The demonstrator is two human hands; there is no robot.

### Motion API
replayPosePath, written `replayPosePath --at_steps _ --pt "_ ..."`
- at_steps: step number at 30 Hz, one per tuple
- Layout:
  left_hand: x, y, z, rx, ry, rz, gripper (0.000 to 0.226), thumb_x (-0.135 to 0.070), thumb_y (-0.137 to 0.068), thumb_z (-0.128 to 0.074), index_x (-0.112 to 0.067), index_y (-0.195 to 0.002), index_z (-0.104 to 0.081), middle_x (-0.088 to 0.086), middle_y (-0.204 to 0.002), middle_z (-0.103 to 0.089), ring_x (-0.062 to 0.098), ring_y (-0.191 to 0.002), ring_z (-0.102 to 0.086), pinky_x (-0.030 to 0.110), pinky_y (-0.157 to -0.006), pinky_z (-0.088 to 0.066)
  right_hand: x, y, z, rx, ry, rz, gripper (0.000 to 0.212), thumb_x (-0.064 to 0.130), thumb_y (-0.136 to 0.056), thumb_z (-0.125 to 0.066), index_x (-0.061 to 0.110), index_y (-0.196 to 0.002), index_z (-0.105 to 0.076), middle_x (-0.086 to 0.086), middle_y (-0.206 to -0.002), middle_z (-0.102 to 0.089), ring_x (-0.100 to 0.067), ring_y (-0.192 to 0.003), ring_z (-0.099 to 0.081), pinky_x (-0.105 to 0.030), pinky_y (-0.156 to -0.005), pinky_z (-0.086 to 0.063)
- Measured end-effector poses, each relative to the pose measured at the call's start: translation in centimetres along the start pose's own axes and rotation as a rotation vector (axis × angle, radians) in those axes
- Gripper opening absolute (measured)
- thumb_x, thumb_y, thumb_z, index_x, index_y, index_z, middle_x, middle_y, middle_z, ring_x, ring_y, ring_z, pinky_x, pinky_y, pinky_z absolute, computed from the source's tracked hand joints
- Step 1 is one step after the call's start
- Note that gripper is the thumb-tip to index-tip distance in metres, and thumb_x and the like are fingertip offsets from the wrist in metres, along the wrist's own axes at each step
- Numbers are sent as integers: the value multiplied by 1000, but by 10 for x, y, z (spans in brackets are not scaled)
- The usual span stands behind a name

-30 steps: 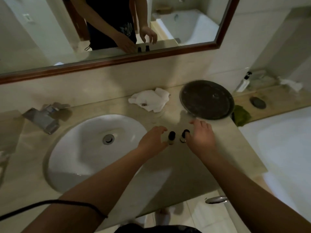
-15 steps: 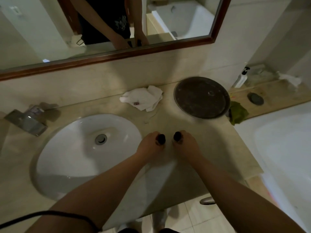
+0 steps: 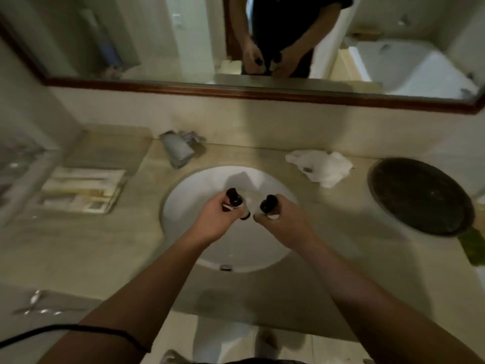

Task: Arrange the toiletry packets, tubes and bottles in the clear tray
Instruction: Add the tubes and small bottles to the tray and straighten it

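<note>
My left hand (image 3: 219,219) is closed around a small bottle with a black cap (image 3: 234,197), held up over the white sink basin (image 3: 199,248). My right hand (image 3: 282,222) grips a second small black-capped bottle (image 3: 267,203) right beside it. The two bottles are close together but apart. At the far left of the counter lies the clear tray (image 3: 65,156), blurred, with several pale packets and tubes (image 3: 84,190) lying in it.
A chrome tap (image 3: 178,149) stands behind the basin. A crumpled white cloth (image 3: 321,166) lies on the counter to the right, and a round dark plate (image 3: 420,195) beyond it. A green cloth (image 3: 472,248) hangs at the right edge. The mirror runs above.
Both hands closed on the two bottles on the counter right of the sink, lifted them and carried them left over the basin. The view has swung left, bringing the tray into sight.
</note>
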State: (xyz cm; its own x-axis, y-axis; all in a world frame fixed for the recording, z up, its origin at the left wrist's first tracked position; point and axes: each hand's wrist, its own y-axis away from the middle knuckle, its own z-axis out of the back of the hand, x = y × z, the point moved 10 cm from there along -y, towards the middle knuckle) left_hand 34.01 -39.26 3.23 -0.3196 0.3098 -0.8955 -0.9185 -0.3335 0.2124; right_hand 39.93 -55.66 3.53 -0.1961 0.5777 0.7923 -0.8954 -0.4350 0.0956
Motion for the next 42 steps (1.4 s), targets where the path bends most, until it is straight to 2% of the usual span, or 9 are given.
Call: replayPosePath --at_steps 3,6,11,17,23,28,31,37,42 --pt "37 21 80 -119 114 48 18 -13 -83 -69 -18 -100 -64 -4 -87 -63 14 -78 -60 34 -78 -48 62 -10 -62 115 20 91 23 34 -77 -74 20 -91 -60 7 -85 -67 -13 -79 -64 -30 -70 -48" --pt "78 50 152 -178 238 120 24 -9 -86 -65 -22 -106 -62 1 -98 -65 14 -81 -61 30 -74 -48 115 -9 -129 208 70 152 23 34 -78 -72 22 -80 -52 9 -70 -58 -14 -68 -58 -33 -63 -44" --pt "128 87 262 -275 281 151 21 -7 -87 -63 -24 -100 -61 4 -89 -64 13 -71 -59 29 -68 -47 190 -2 -227 290 130 185 17 31 -81 -68 21 -88 -56 3 -81 -65 -19 -78 -62 -36 -72 -48" --pt "164 108 359 -323 174 156 26 -7 -74 -75 -16 -90 -57 4 -84 -64 17 -74 -61 26 -67 -49 243 -4 -308 322 93 157 23 34 -85 -66 27 -105 -57 10 -84 -59 -8 -76 -57 -23 -62 -41" --pt "186 92 405 -250 -45 92 26 -10 -74 -78 -20 -96 -69 -12 -90 -62 -3 -82 -58 5 -65 -44 262 -18 -349 355 214 178 33 41 -82 -61 33 -113 -56 5 -95 -65 -18 -85 -64 -40 -78 -56" --pt "194 61 437 -292 -189 78 26 -16 -69 -82 -15 -93 -72 -2 -87 -68 13 -80 -63 26 -73 -51 274 -50 -369 363 228 189 25 33 -85 -63 25 -109 -58 2 -96 -65 -17 -83 -62 -37 -74 -54" --pt "192 38 452 -286 -308 60 25 -9 -71 -77 -14 -94 -70 -4 -89 -65 11 -82 -61 19 -68 -46 281 -76 -376 323 307 207 27 30 -87 -62 20 -112 -58 -1 -101 -63 -19 -85 -61 -35 -72 -53" --pt "198 -15 479 -227 -425 43 26 -3 -70 -71 -20 -90 -66 -1 -89 -65 16 -84 -62 26 -70 -48 286 -120 -390 310 451 230 28 36 -87 -61 24 -111 -56 0 -99 -62 -18 -78 -60 -31 -63 -51" --pt "209 -49 490 -217 -385 5 29 -2 -72 -76 -11 -99 -72 -8 -91 -63 1 -77 -59 1 -68 -40 286 -139 -407 334 559 208 29 36 -85 -61 24 -110 -55 -1 -96 -65 -23 -81 -64 -31 -62 -52"
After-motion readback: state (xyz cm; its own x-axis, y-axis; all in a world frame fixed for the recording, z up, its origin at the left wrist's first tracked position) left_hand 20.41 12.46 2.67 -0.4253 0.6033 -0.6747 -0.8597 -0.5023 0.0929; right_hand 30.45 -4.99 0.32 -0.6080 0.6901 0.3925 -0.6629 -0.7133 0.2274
